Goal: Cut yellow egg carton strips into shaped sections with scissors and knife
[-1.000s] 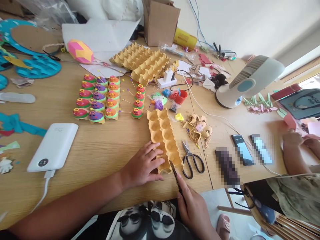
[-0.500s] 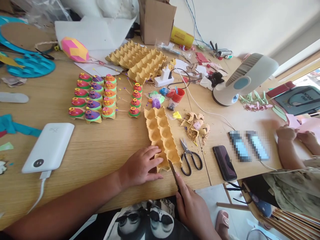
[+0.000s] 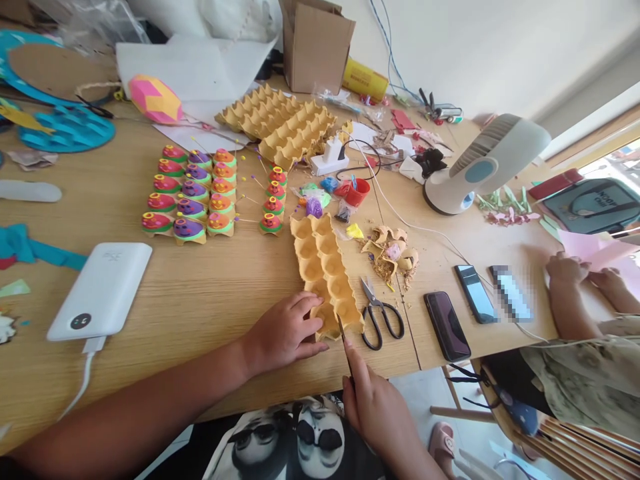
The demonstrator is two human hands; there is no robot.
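A yellow egg-carton strip (image 3: 320, 267), two cups wide, lies on the wooden table. My left hand (image 3: 285, 327) rests over its lower left corner, fingers spread and fingertips on the carton. A thin dark knife (image 3: 349, 359) is gripped in my right hand (image 3: 377, 400), index finger along it, and its tip touches the carton's near end between the two columns. Black-handled scissors (image 3: 379, 317) lie just right of the strip. Painted carton pieces with faces (image 3: 191, 190) stand in rows at the upper left.
A white power bank (image 3: 100, 290) is at left; phones (image 3: 447, 325) and a fan (image 3: 475, 170) are at right. Carton scraps (image 3: 393, 253) and a red cup (image 3: 357, 192) sit beyond the scissors. Another person's hands (image 3: 567, 268) hold pink paper at far right.
My right hand and the knife have shifted slightly left, with the knife more upright in view. The left hand stays on the carton. The whole view has shifted a little.
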